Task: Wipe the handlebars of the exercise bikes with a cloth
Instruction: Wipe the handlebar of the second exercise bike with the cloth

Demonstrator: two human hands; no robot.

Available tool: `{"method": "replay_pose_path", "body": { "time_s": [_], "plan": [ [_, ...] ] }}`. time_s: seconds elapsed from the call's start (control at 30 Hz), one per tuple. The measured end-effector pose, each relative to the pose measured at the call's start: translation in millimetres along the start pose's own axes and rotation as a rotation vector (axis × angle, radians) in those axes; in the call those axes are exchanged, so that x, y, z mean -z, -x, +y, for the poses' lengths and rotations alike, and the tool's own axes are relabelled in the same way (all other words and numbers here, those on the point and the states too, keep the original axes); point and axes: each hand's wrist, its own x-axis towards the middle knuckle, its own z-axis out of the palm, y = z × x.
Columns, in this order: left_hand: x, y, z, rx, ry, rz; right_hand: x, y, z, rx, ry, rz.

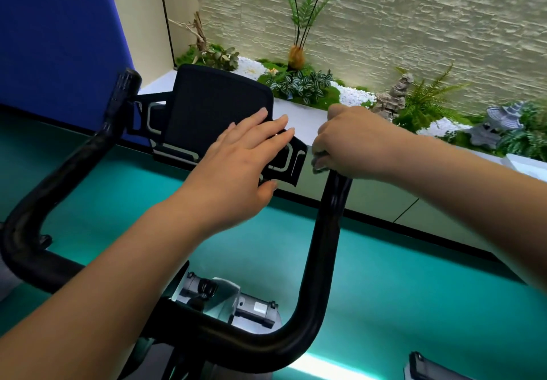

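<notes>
The black U-shaped handlebar [324, 249] of an exercise bike fills the view, its left arm [88, 148] rising to a ribbed grip end [125, 83]. My right hand [355, 145] is closed around the top end of the right arm. My left hand [236, 157] lies over the right wing of the black mesh tablet holder [213, 104], fingers straight on top and thumb hooked underneath. A small pale grey bit shows under my right fingertips; I cannot tell whether it is a cloth.
Beyond the bike runs a white planter ledge [305, 119] with ferns, pebbles and stone ornaments against a textured wall. A blue panel [59, 39] stands at the left. Below are teal floor [414, 290], the bike's grey adjuster [254, 308], and another dark part [429, 368].
</notes>
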Motion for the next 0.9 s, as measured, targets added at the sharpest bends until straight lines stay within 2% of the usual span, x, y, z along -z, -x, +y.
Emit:
{"method": "replay_pose_path", "body": {
  "time_s": [0.17,0.4,0.53,0.63,0.77,0.9],
  "plan": [
    [1,0,-1,0.012,0.002,-0.011,10,-8,11,0.027,-0.01,-0.035],
    [0,1,3,0.022,0.012,-0.015,-11,2,-1,0.204,0.032,0.011],
    [2,1,3,0.023,0.016,-0.021,-26,3,-15,0.316,-0.022,-0.024],
    [1,1,1,0.027,0.016,-0.029,-23,3,-9,0.304,-0.107,-0.05],
    [-1,1,2,0.03,0.036,-0.015,-22,6,-8,0.293,-0.082,-0.003],
    [-3,1,4,0.037,0.047,-0.013,-27,9,-31,0.292,-0.107,-0.182]
  ]
}}
